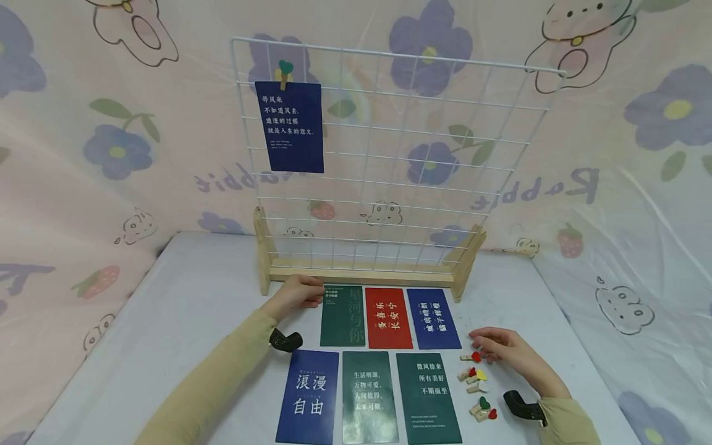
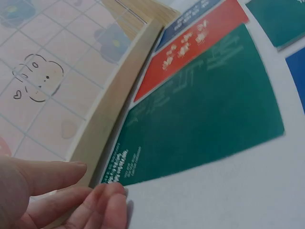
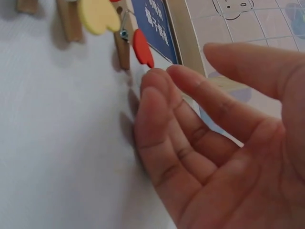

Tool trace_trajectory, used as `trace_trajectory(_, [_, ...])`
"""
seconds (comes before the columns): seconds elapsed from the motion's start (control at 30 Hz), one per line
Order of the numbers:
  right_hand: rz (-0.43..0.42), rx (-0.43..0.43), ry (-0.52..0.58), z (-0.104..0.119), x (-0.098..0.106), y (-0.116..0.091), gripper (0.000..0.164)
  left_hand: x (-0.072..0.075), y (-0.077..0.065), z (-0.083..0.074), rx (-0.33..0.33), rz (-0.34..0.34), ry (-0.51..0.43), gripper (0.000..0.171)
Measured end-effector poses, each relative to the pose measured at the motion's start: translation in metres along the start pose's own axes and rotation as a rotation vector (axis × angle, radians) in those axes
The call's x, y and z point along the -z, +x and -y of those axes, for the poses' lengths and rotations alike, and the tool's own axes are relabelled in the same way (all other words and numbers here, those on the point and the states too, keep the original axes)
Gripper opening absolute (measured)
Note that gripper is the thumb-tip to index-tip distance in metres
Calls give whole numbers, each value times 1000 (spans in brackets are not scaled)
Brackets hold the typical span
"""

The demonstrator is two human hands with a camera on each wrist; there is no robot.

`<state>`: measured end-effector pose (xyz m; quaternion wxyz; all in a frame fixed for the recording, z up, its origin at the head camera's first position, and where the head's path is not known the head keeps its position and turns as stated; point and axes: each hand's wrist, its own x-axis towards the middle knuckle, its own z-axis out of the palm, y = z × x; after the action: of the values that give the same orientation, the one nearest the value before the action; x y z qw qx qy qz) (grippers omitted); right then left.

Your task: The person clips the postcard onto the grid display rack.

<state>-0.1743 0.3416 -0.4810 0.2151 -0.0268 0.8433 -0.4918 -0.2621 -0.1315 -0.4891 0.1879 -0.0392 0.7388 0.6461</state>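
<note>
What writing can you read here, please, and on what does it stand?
Hanging card: "等风来不如追风去,追逐的过程就是人生的意义."
Upper green card: faint "星河与你"
Red card: "多喜乐长安宁"
Upper blue card: "玻璃晴朗橘子辉煌"
Lower blue card: "浪漫自由"
Lower middle card: "生活明朗,万物可爱,人间值得,未来可期."
Lower right card: "微风徐来所有美好不期而至"
Backdrop: mirrored "Rabbie"
The rest is too small to read.

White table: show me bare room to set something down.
Free: white table between its left edge and the khaki left sleeve, and between the right hand and right edge. Crowded: the middle, where rectangular coloured cards lie beside small heart-topped wooden clips.

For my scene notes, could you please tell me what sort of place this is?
Probably a staged tabletop display area: a white table, a printed backdrop and a wire grid.
</note>
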Motion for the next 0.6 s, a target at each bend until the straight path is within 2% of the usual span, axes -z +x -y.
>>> trace_trajectory(0.33, [-14, -3, 35, -4, -2, 1, 47, 2, 4, 4, -7, -40, -13, 36])
trace_trajectory(0.6, [-57, -62, 6, -1, -7, 0, 47, -5, 6, 7, -10, -130, -54, 31])
